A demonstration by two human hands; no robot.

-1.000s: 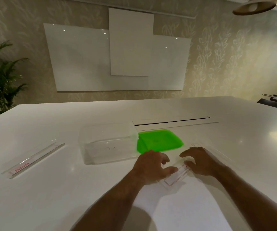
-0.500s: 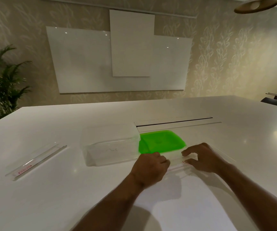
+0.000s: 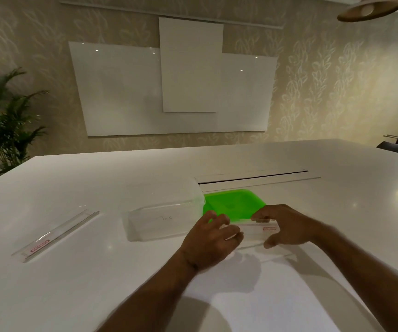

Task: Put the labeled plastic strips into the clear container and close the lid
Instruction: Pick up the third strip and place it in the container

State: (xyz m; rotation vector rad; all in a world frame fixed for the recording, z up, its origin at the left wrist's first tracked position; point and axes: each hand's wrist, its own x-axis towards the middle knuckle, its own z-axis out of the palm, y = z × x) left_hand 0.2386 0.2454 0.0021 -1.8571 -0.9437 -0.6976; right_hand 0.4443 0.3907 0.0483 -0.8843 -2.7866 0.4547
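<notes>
Lifting a clear, flat plastic strip with a red label point(image 3: 255, 232) between both hands, just above the white tabletop point(image 3: 73, 295). The left hand point(image 3: 211, 243) pinches the strip's left end; the right hand point(image 3: 286, 227) has its fingers curled over the labelled right end, thumb beneath. The strip hangs roughly level, just in front of the bright green plastic lid point(image 3: 235, 203), which lies flat beside the open clear rectangular plastic container point(image 3: 164, 214). A second clear labelled strip point(image 3: 56, 236) rests on the tabletop well to the left. Judged step: first strip in transit, none yet inside, as far as the transparent walls allow. The next move calls for carrying the strip leftward over the rim, probably angled to fit the container's length.
</notes>
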